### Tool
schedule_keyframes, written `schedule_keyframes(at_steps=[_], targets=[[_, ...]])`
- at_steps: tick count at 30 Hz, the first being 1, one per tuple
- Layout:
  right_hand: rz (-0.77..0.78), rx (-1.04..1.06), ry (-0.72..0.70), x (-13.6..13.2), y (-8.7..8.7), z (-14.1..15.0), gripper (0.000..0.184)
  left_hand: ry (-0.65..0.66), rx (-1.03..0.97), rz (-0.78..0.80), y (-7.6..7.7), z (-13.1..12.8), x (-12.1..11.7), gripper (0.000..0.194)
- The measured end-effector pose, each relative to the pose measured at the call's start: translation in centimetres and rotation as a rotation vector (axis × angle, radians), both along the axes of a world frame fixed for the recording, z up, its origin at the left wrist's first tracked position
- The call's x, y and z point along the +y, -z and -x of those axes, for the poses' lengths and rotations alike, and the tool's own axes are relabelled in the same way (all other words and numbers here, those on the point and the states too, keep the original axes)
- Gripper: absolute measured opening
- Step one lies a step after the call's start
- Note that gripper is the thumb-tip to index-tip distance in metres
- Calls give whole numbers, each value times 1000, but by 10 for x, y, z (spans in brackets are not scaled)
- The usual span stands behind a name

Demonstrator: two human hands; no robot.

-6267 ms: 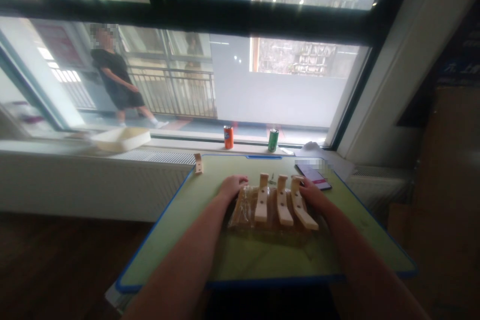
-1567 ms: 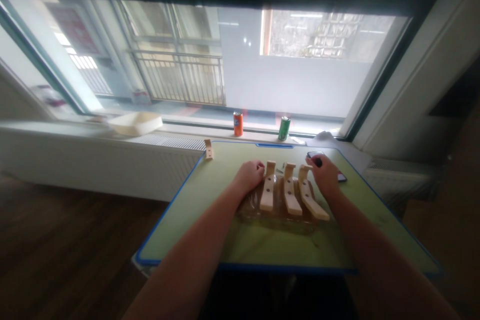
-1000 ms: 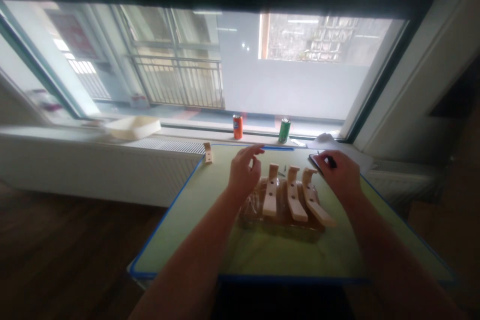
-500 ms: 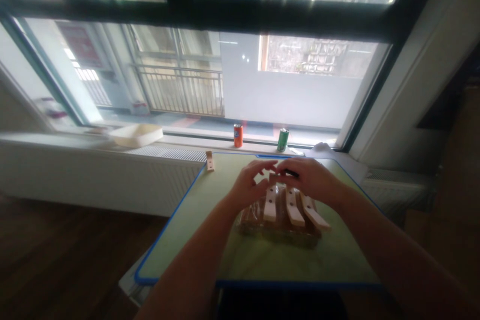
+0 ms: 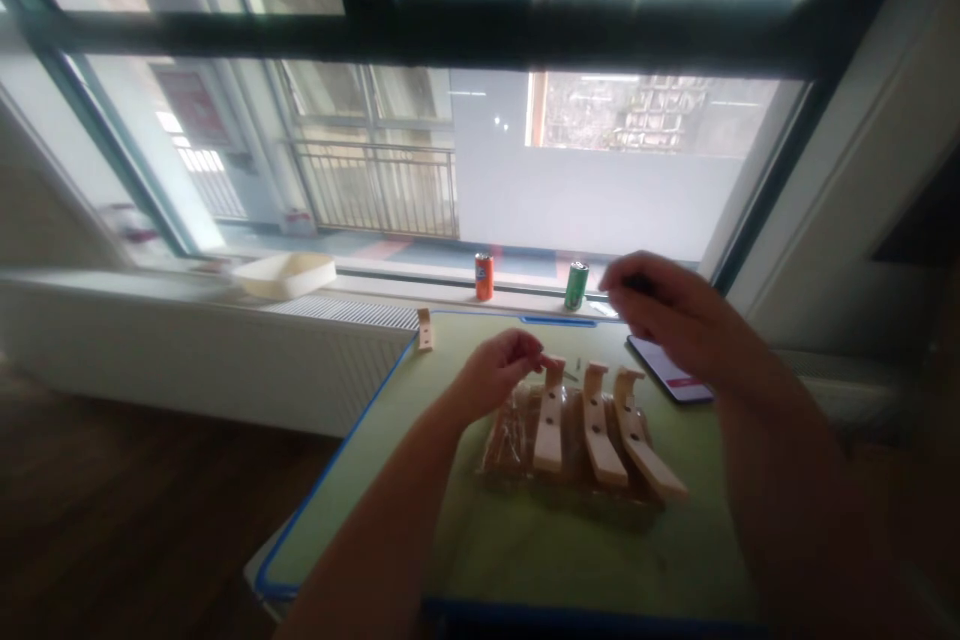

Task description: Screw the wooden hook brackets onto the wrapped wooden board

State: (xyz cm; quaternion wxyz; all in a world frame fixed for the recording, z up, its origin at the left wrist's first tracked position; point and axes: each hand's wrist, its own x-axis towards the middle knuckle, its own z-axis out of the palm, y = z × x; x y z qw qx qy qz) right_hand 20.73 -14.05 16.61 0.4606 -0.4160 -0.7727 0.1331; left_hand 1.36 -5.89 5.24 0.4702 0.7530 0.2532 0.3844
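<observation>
My left hand (image 5: pixel 501 372) is closed in a pinch at the upper end of a curved wooden piece (image 5: pixel 550 430). Whatever its fingertips hold is too small to make out. Above the table's right side, my right hand (image 5: pixel 671 315) is raised with its fingers curled. Something dark shows between them, too blurred to name. Two more curved wooden pieces, a middle one (image 5: pixel 600 440) and a right one (image 5: pixel 641 445), lie beside the first, each with dark round spots. All three rest on a brown package (image 5: pixel 510 445) in clear wrap.
A tablet or phone (image 5: pixel 660 365) lies under my right hand. Another wooden piece (image 5: pixel 425 330) is at the far left corner of the blue-edged table (image 5: pixel 375 510). On the windowsill are an orange can (image 5: pixel 484 277), a green can (image 5: pixel 576 286) and a pale tray (image 5: pixel 285 277).
My hands have parted. The right rose and moved right, away from the wooden pieces, uncovering their upper ends and the flat device. The left stays near the left piece, its fingers more closed.
</observation>
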Motion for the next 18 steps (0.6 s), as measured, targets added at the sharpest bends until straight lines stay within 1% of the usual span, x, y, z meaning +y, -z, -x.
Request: schedule_keyframes(at_steps=[2,3,5,6,8,11,14,18], targets=[[-14,48,-25,-12,-1,-10,9,179,8,124,1,4,2,21],[-24,56,-27,-16,-2,-14,8,243,15,165,1,6,2,26],[-37,41,-16,-21,-2,-22,7,307,34,206,-1,10,0,34],[-37,30,-5,-22,-2,-25,7,319,52,218,-2,11,0,34],[-26,18,15,-23,-3,-29,6,318,102,247,-2,11,-1,27],[-35,42,58,-26,-4,-29,6,270,148,287,1,9,-1,21],[-93,32,101,-32,-4,-24,6,243,173,252,6,5,0,22],[-167,79,110,-37,-6,-20,8,203,237,179,9,1,2,22]])
